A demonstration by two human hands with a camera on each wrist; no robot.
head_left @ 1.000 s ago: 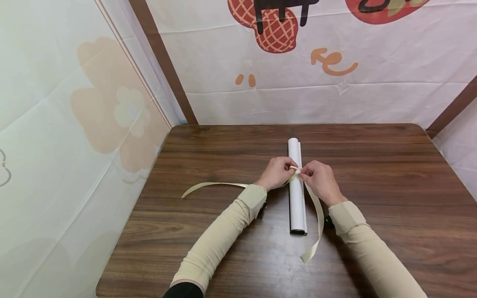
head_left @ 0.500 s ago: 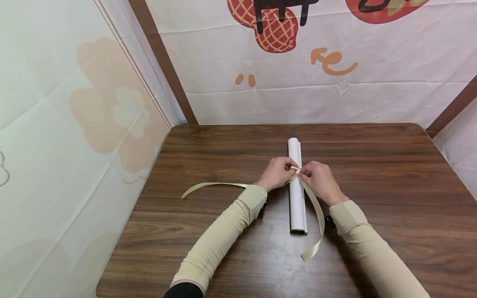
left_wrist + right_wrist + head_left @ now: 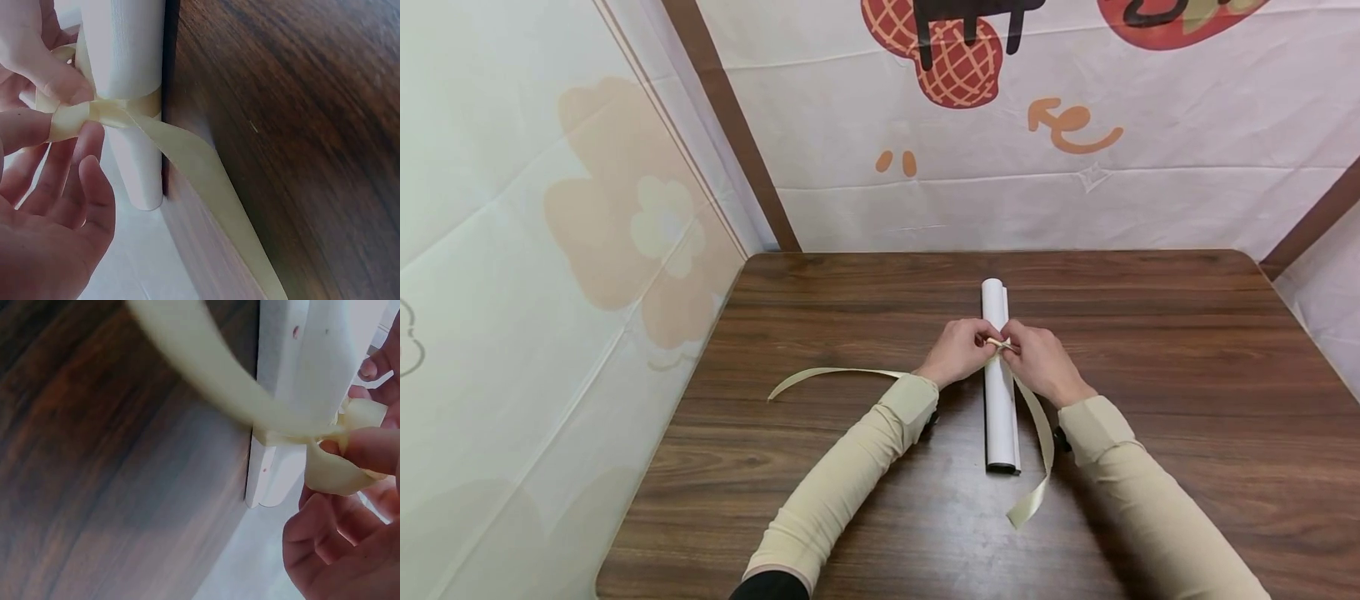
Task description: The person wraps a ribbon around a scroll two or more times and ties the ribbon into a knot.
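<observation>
A white roll point(image 3: 999, 417) lies lengthwise on the wooden table, with a cream ribbon point(image 3: 187, 153) wrapped round its middle. Above the roll, my left hand point(image 3: 958, 352) pinches a loop of that ribbon between thumb and fingers. My right hand point(image 3: 1043, 362) meets it there and pinches the ribbon too; in the right wrist view a second ribbon loop point(image 3: 334, 472) shows at its fingers. One ribbon tail runs left across the table, and the other curves down on the right toward the front. The crossing of the loops is partly hidden by the fingers.
The brown wooden table point(image 3: 820, 308) carries the roll and ribbon. A printed cloth point(image 3: 850, 208) hangs behind the table's far edge, and another cloth point(image 3: 512, 250) with a pale flower print stands along the left side.
My right hand's fingers have shifted slightly up and closer to the left hand at the ribbon crossing. The left hand, the roll and the ribbon tails stay nearly where they were.
</observation>
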